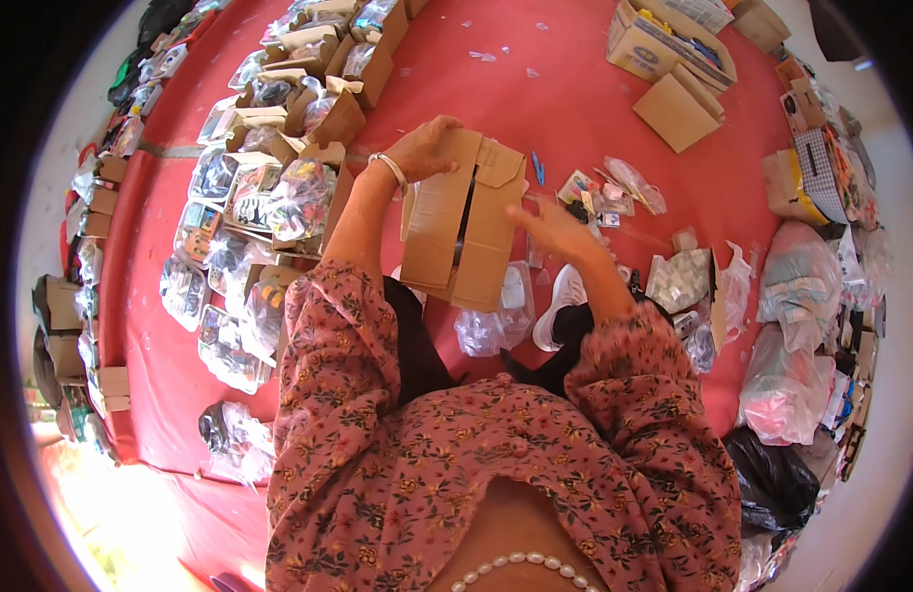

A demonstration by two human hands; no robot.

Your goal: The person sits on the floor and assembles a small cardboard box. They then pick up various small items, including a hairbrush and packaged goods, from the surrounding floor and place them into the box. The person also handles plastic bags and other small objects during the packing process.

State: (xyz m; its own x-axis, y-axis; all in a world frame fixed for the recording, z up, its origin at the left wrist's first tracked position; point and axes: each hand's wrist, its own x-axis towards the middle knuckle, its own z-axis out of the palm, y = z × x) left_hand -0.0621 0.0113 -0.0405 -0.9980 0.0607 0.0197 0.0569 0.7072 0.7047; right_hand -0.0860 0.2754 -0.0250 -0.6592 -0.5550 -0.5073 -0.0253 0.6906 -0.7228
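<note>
A brown cardboard box (437,222) is held up in front of me, tilted, with a dark gap running between its two flaps. My left hand (427,150) grips the box at its far left edge, with a white bangle on the wrist. Beside the box's right edge is my right hand (555,229), its fingers stretched toward the cardboard; whether the fingertips touch it is unclear. Below the box, near my feet, lies a clear plastic bag (498,314) with contents I cannot make out.
Open cardboard boxes (330,120) with plastic-wrapped goods line the left. Small packets (600,197) and a blue pen-like item (537,168) lie on the red floor covering (456,89). A larger carton (646,49) stands at far right, with stuffed bags (797,286) along the right wall.
</note>
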